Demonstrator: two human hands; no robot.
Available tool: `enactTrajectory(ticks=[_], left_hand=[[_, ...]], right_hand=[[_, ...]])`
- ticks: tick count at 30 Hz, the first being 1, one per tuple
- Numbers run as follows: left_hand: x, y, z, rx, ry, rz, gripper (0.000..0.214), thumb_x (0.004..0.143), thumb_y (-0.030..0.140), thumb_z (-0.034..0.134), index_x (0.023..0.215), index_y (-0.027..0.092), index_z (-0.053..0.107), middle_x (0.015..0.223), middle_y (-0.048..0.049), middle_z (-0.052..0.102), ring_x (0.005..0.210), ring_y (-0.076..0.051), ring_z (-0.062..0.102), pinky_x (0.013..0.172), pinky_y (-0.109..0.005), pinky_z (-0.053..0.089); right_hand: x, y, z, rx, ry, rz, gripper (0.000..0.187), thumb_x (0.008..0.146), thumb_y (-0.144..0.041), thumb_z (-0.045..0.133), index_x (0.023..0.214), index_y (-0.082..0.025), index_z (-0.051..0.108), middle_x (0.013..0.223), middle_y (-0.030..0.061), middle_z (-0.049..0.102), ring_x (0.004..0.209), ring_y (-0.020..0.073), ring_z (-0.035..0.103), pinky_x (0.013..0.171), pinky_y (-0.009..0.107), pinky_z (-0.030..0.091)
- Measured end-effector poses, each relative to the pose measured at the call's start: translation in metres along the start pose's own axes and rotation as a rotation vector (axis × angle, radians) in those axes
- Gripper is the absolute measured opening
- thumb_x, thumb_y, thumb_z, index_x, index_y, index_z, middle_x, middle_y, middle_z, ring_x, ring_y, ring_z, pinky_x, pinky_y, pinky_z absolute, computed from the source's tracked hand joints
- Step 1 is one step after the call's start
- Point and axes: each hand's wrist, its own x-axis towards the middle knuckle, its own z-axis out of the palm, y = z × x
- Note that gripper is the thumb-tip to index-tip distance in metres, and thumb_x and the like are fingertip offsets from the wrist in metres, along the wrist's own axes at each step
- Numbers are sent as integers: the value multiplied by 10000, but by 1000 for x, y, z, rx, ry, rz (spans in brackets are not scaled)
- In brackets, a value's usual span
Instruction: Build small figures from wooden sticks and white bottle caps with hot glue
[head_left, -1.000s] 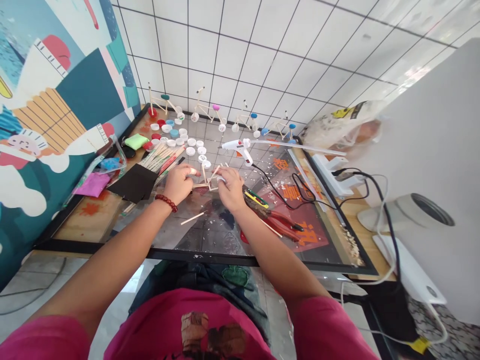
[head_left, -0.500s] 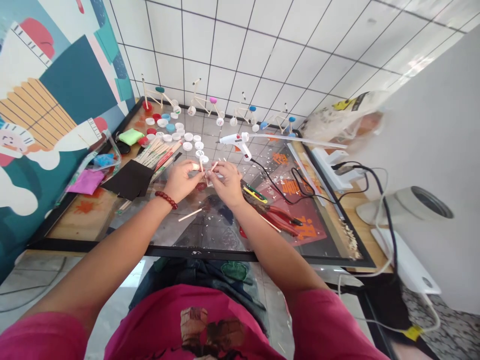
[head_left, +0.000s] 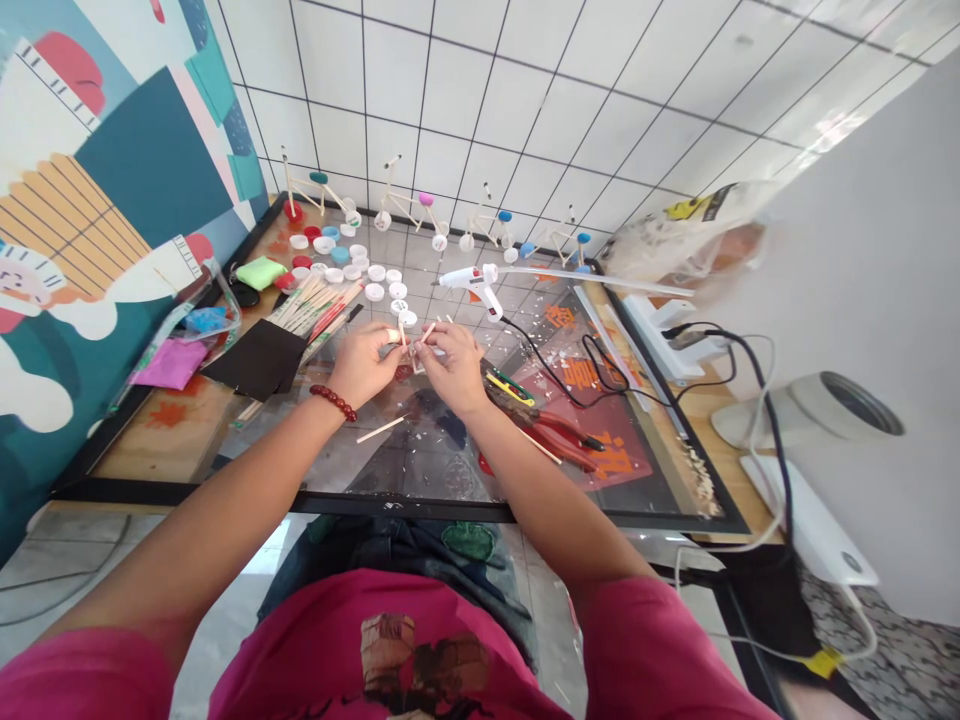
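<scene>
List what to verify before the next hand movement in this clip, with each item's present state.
1. Left hand pinching an upright wooden stick: ok, between thumb and fingers.
2. Right hand pinching a slanted stick: ok, close beside the left.
3. Sticks joined firmly: cannot tell, fingers hide the contact.
4. Glue gun set down, apart from both hands: ok, lying beyond them.
5. Glue gun hot: cannot tell.
6. Tabletop uncluttered: not ok, a loose stick, pliers and white scraps lie about.

We wear a pink short-sleeved shirt (head_left: 300,645) with a brown print (head_left: 388,643), blue trousers (head_left: 409,548) with a green patch (head_left: 468,541), and a dark red bead bracelet (head_left: 334,400) on our left wrist (head_left: 343,386).
</scene>
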Motion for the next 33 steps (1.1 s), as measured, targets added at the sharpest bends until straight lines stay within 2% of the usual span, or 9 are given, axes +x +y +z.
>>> enactTrajectory(ticks=[13, 24, 33], left_hand=[[1, -1, -1, 145, -75, 30, 214, 838, 135, 515, 895, 193, 713, 941, -73, 750, 951, -242, 680, 882, -364, 527], [0, -3, 3, 112, -26, -107, 160, 851, 215, 591, 925, 216, 733, 969, -53, 779, 934, -218, 710, 875, -322, 536], [-2, 1, 0, 149, -48, -109, 185, 869, 287, 574, 901, 208, 738, 906, -69, 782, 851, -227, 719, 787, -317, 536]], right_hand=[[0, -4, -2, -4, -14, 11, 108, 907, -284, 642, 857, -253, 733, 1176, 33, 713, 1181, 260, 564, 1005, 461, 315], [1, -6, -3, -14, -21, 20, 113, 903, -265, 661, 809, -239, 718, 1177, 29, 718, 1191, 250, 561, 1006, 450, 301], [3, -6, -3, -22, -27, 35, 119, 909, -293, 647, 824, -244, 713, 1197, 38, 707, 1198, 266, 551, 1014, 469, 301]])
